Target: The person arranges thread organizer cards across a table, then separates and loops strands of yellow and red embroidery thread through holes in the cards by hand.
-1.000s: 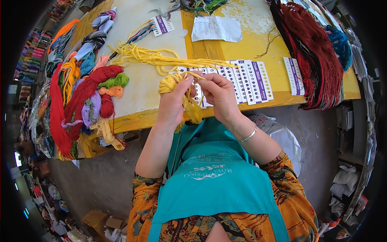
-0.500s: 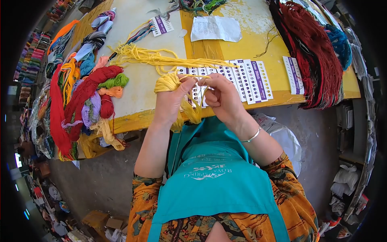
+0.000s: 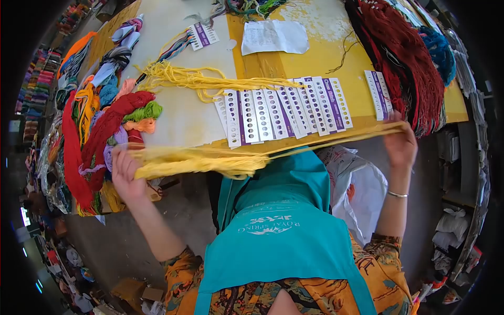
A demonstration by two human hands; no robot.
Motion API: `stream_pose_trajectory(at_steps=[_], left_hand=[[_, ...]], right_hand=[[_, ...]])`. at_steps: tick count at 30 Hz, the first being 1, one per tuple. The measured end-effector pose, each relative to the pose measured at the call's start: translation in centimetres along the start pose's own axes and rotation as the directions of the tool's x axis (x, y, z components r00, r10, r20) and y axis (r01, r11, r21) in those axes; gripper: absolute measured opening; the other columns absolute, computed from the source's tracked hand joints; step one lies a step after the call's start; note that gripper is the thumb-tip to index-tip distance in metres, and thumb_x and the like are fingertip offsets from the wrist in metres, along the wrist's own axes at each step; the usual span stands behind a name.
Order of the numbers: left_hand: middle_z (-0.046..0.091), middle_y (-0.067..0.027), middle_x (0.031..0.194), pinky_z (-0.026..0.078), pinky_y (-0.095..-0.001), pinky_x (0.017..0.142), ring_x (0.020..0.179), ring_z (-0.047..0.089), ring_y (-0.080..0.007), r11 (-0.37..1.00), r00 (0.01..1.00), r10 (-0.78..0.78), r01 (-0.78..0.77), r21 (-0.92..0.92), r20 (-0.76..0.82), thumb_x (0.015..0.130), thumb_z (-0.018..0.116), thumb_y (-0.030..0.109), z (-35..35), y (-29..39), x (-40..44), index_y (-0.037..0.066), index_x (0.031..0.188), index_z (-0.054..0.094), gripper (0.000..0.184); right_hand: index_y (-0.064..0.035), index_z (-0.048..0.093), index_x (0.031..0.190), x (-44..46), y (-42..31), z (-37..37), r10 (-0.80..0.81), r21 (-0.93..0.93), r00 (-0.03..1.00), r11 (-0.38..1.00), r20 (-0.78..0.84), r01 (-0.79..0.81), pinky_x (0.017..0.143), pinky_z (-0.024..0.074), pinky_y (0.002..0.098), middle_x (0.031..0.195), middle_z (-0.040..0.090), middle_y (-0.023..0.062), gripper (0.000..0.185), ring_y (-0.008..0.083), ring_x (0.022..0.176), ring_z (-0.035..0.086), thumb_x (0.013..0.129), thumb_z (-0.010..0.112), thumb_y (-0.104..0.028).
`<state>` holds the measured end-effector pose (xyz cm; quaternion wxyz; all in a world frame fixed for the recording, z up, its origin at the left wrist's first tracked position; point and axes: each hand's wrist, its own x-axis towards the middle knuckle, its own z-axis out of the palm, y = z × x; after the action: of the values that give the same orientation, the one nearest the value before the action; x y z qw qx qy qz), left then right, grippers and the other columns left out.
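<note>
A skein of yellow embroidery floss (image 3: pixel 205 161) stretches level across the front edge of the table. Its thick bundle is gripped at the left by my left hand (image 3: pixel 127 170), fingers curled round it. From the bundle a thinner yellow strand runs out to my right hand (image 3: pixel 400 144), which is closed on its far end. Behind the stretched floss lies a fanned row of white and purple punched thread cards (image 3: pixel 286 111). More loose yellow strands (image 3: pixel 210 81) lie across the tops of these cards and to their left.
Coloured skeins (image 3: pixel 113 121) are heaped at the left table edge. Dark red floss (image 3: pixel 401 68) hangs over the right side, beside a separate punched card (image 3: pixel 378 94). A creased paper (image 3: pixel 275 38) lies at the back. A white sack (image 3: pixel 362 194) stands below the table.
My hands have moved far apart, left hand to the left and right hand to the right. The yellow floss between them, bunched before, is now drawn out long.
</note>
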<state>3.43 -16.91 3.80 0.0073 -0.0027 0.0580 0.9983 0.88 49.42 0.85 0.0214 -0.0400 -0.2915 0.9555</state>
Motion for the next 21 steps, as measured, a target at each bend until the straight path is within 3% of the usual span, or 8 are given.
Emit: stream_pose_trajectory(at_steps=[2, 4, 5, 6, 9, 13, 17, 21], left_hand=[[0.029, 0.0022, 0.056, 0.024, -0.0228, 0.039, 0.042, 0.027, -0.0068, 0.996, 0.995, 0.090, -0.089, 0.017, -0.051, 0.103, 0.038, 0.013, -2.1, 3.5, -1.7, 0.001, 0.091, 0.051, 0.021], [0.028, 0.0023, 0.053, 0.023, -0.0233, 0.039, 0.041, 0.026, -0.0072, 0.981, 0.971, 0.185, -0.175, 0.080, -0.151, 0.102, 0.039, 0.013, -4.3, 7.6, -3.2, 0.001, 0.090, 0.051, 0.021], [0.029, 0.0025, 0.053, 0.023, -0.0232, 0.039, 0.041, 0.025, -0.0076, 0.978, 0.966, 0.206, -0.201, 0.052, -0.156, 0.102, 0.039, 0.014, -4.9, 9.3, -3.6, 0.001, 0.089, 0.051, 0.021], [0.029, 0.0026, 0.053, 0.023, -0.0232, 0.039, 0.041, 0.025, -0.0076, 0.957, 0.941, 0.288, -0.274, 0.096, -0.178, 0.102, 0.040, 0.014, -5.4, 10.8, -4.0, 0.001, 0.089, 0.051, 0.021], [0.029, 0.0030, 0.053, 0.023, -0.0229, 0.040, 0.042, 0.026, -0.0078, 0.911, 0.901, 0.398, -0.366, 0.189, -0.173, 0.100, 0.043, 0.014, -4.6, 11.7, -3.4, 0.001, 0.090, 0.051, 0.018], [0.031, 0.0055, 0.054, 0.021, -0.0218, 0.040, 0.045, 0.027, -0.0048, 0.958, 0.969, 0.247, -0.241, 0.158, -0.019, 0.098, 0.051, 0.020, -1.2, 2.1, 1.2, -0.002, 0.122, 0.053, 0.032], [0.038, 0.0062, 0.058, 0.021, -0.0205, 0.038, 0.044, 0.023, -0.0034, 0.992, 0.990, -0.121, 0.118, 0.042, 0.067, 0.099, 0.050, 0.026, 1.4, -14.0, 5.1, 0.004, 0.146, 0.034, 0.054], [0.035, 0.0076, 0.055, 0.024, -0.0197, 0.038, 0.045, 0.028, -0.0031, 0.859, 0.859, -0.504, 0.489, 0.149, 0.086, 0.100, 0.049, 0.025, 0.8, -24.4, 8.6, 0.004, 0.124, 0.056, 0.032]], right_hand=[[0.0057, 0.061, 0.095, -1.9, -5.9, -6.1, -0.164, -0.033, 0.930, 0.986, -0.328, 0.162, 0.106, 0.0395, 0.0449, 0.104, 0.065, 0.0181, 0.015, 0.0299, 0.107, 0.059, 0.087, 0.054, -0.004], [-0.0012, 0.051, 0.073, -4.0, -12.7, -14.9, -0.212, 0.164, 0.913, 0.945, -0.349, 0.282, 0.071, 0.0466, 0.0329, 0.070, 0.049, 0.0076, 0.008, 0.0205, 0.067, 0.050, 0.078, 0.056, 0.002], [-0.0034, 0.047, 0.069, -5.5, -16.6, -19.4, -0.282, 0.048, 0.896, 0.947, -0.344, 0.317, 0.054, 0.0378, 0.0276, 0.063, 0.039, 0.0045, 0.011, 0.0161, 0.055, 0.039, 0.077, 0.053, 0.003], [-0.0046, 0.044, 0.066, -6.6, -19.5, -20.1, -0.342, -0.047, 0.714, 0.916, -0.611, 0.398, 0.045, 0.0279, 0.0260, 0.059, 0.033, 0.0023, 0.014, 0.0132, 0.047, 0.030, 0.077, 0.051, 0.001], [-0.0094, 0.046, 0.071, -7.5, -24.0, -19.7, -0.637, -0.470, 0.363, 0.759, -0.680, 0.452, 0.040, 0.0214, 0.0239, 0.062, 0.044, 0.0019, 0.020, 0.0093, 0.041, 0.020, 0.091, 0.048, -0.009], [-0.0036, 0.064, 0.114, -2.7, -18.2, -10.4, -0.652, -0.620, 0.577, 0.728, -0.492, 0.294, 0.043, 0.0225, 0.0199, 0.097, 0.066, 0.0047, 0.025, 0.0035, 0.051, 0.031, 0.095, 0.060, -0.019], [-0.0029, 0.064, 0.115, 2.4, -4.8, 0.1, -0.442, -0.861, 0.896, 0.474, -0.053, 0.183, 0.044, 0.0254, 0.0160, 0.098, 0.070, 0.0065, 0.025, 0.0008, 0.054, 0.037, 0.092, 0.059, -0.012], [-0.0081, 0.050, 0.117, 5.3, 4.0, 7.0, -0.042, -0.895, 0.982, 0.404, 0.185, 0.186, 0.047, 0.0275, 0.0175, 0.084, 0.068, 0.0031, 0.025, 0.0005, 0.056, 0.036, 0.092, 0.053, -0.011]])
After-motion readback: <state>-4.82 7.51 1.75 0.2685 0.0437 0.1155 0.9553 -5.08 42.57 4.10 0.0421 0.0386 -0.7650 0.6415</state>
